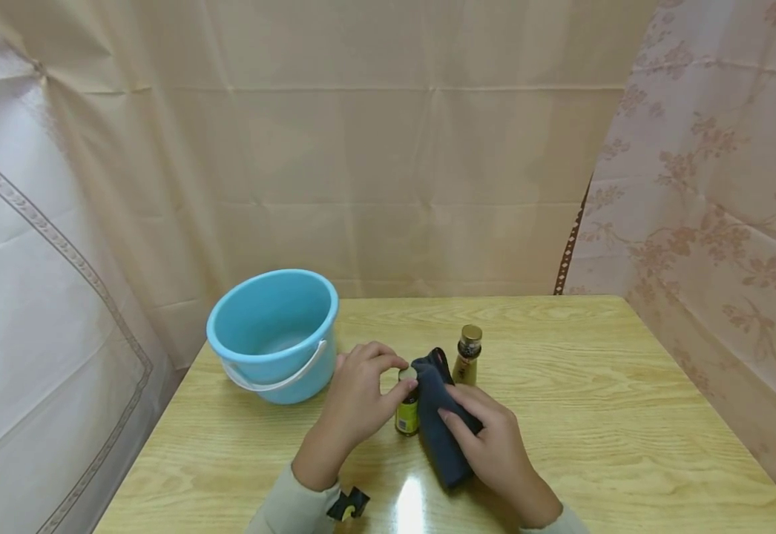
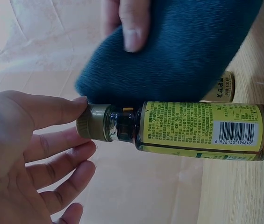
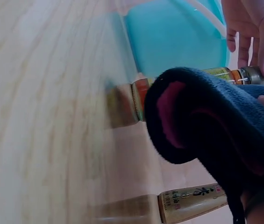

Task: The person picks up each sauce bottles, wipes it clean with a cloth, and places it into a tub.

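Small dark glass bottle with a yellow-green label [image 1: 406,415] upright on the pale wooden surface [image 1: 595,415], just right of the light-blue plastic bucket [image 1: 274,334]. Left hand [image 1: 357,397] pinches its cap; right hand [image 1: 491,441] grips a folded dark-blue cloth [image 1: 436,415] against the bottle's right side — a gold-capped bottle [image 1: 467,356] stands just beyond.

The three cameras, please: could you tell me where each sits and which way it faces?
Head: above, facing forward and down at the table, blue bucket, both forearms.
Left wrist: beside the left hand, whose fingertips touch the yellow-label bottle.
Right wrist: low, facing the bucket past the dark cloth held by the right hand.
All share bottle and cloth.
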`<action>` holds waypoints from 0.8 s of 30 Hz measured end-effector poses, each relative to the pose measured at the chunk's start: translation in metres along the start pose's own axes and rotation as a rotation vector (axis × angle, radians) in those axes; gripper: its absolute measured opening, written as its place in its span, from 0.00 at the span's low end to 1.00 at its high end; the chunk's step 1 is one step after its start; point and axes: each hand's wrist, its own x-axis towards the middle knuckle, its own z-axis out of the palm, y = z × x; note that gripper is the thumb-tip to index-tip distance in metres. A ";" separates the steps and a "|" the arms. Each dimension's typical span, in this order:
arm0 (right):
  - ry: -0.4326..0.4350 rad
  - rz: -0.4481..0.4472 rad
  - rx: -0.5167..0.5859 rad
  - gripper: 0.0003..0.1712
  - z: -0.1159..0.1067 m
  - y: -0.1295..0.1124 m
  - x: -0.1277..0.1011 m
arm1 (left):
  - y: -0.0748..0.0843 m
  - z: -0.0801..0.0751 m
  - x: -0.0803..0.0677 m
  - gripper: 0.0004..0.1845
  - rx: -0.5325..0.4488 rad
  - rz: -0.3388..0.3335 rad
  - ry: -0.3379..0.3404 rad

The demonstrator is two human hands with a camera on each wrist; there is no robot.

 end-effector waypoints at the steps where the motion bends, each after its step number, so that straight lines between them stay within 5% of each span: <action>1: 0.012 -0.009 0.018 0.21 0.000 -0.001 0.000 | 0.000 0.000 0.000 0.14 -0.006 0.000 -0.004; 12: 0.101 -0.100 0.092 0.25 -0.003 -0.006 0.000 | 0.000 -0.001 0.000 0.13 -0.030 0.013 -0.029; 24: 0.020 -0.006 0.025 0.20 -0.002 -0.004 0.001 | 0.000 -0.002 0.000 0.14 -0.028 0.014 -0.036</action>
